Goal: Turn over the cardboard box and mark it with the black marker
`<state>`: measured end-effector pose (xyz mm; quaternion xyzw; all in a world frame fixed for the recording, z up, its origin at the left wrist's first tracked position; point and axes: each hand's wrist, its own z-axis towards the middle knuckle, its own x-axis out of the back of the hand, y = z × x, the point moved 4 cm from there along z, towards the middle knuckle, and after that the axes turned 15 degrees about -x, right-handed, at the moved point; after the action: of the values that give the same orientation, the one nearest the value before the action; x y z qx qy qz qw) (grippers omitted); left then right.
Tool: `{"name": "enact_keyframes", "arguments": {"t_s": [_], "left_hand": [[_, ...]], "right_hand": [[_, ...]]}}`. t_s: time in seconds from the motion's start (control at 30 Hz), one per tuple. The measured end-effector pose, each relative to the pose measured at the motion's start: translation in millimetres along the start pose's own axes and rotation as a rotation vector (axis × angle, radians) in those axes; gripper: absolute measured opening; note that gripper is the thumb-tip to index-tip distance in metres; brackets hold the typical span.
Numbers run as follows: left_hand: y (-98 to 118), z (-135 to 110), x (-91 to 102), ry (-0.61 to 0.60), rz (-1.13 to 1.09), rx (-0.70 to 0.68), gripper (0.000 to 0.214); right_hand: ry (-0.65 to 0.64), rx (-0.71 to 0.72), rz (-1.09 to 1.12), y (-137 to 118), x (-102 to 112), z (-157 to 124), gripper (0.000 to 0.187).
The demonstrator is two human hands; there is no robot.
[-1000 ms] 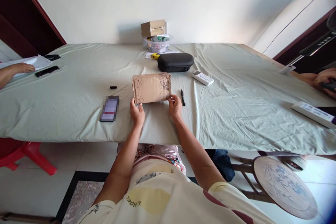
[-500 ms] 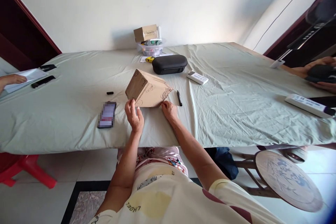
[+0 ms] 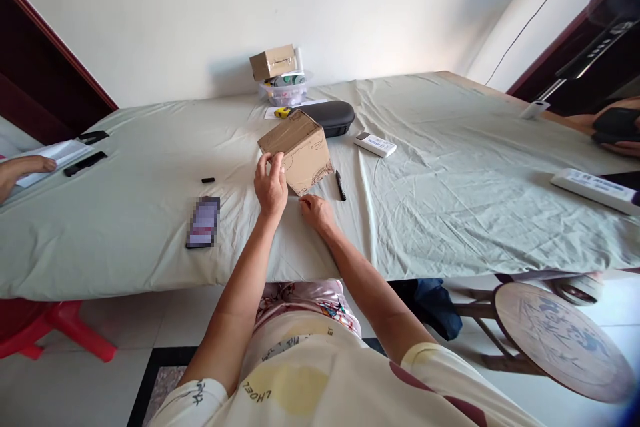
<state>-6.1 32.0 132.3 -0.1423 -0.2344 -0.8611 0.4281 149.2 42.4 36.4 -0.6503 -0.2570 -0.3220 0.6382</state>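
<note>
A brown cardboard box with dark pen scribbles is tilted up on one corner above the cloth. My left hand grips its near left edge, thumb and fingers closed on the cardboard. At the lowest corner is my right hand, its fingers curled and pinched against the box. Just right of the box lies a black marker without its cap. A small black cap rests on the cloth to the left, above a phone with a blurred screen.
Behind the box sit a black hard case and a white device. A plastic tub with a smaller carton on top stands by the wall. Another person's hand is at far left, and other hands at far right.
The box has turned in my hands, showing more of its scribbled side, and has shifted a little right. My left hand has moved up and right with it; my right hand slid slightly left.
</note>
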Motion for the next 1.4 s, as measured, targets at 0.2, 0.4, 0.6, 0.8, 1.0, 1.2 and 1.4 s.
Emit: {"name": "enact_keyframes", "arguments": {"t_s": [0.2, 0.4, 0.6, 0.8, 1.0, 1.2, 1.4], "left_hand": [[-3, 1, -2.1, 0.079, -0.023, -0.005, 0.038], [-13, 0, 15.2, 0.142, 0.033, -0.05, 0.038], [-6, 10, 32.1, 0.106, 0.022, -0.048, 0.035], [6, 11, 41.6, 0.102, 0.08, -0.055, 0.032], [3, 7, 30.1, 0.107, 0.042, 0.022, 0.025], [-1, 7, 28.6, 0.135, 0.026, 0.013, 0.027], [0, 5, 27.5, 0.11, -0.033, 0.031, 0.031]], "right_hand": [[0.204, -0.085, 0.319, 14, 17, 10, 0.03], [0.213, -0.137, 0.5, 17, 24, 13, 0.026], [0.24, -0.043, 0.6, 11, 23, 6, 0.027], [0.466, 0.029, 0.623, 14, 35, -2, 0.035], [0.558, 0.154, 0.503, 6, 46, -7, 0.051], [0.58, 0.361, 0.264, -39, 50, -26, 0.058], [0.468, 0.367, 0.082, -78, 44, -37, 0.059]]}}
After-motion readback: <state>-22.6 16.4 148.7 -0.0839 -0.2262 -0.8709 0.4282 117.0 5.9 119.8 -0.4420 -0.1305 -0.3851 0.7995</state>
